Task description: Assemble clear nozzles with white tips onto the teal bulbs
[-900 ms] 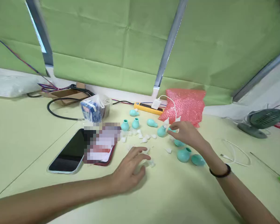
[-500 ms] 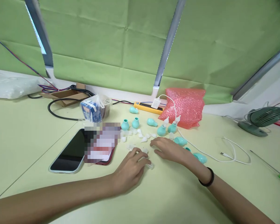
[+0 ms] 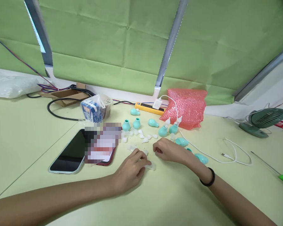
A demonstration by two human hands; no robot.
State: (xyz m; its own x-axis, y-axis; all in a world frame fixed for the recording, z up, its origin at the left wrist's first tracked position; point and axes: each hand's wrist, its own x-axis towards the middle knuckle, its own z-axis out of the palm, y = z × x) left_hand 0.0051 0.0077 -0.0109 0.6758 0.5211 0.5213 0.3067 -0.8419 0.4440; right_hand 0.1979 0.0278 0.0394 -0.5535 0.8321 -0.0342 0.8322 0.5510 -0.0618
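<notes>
Left hand (image 3: 132, 169): fingers bent over a translucent piece (image 3: 151, 166); pinched, I can't tell.
Right hand (image 3: 169, 151): fingers curled; grip hidden from me.
Teal bulbs (image 3: 136, 124): beyond, one half-hidden by my right forearm.
Phones (image 3: 67, 153): beside my left.
White cable (image 3: 209, 157): right of the bulbs.

I watch through one head camera above the near side of the counter (image 3: 179, 204), facing forward and down; the left hand (image 3: 133, 169) and right hand (image 3: 168, 150) sit mid-view, the green blind (image 3: 89, 37) beyond the far edge.

Bright, diffuse light, glints on pink bubble wrap (image 3: 188, 108), edge distortion.
</notes>
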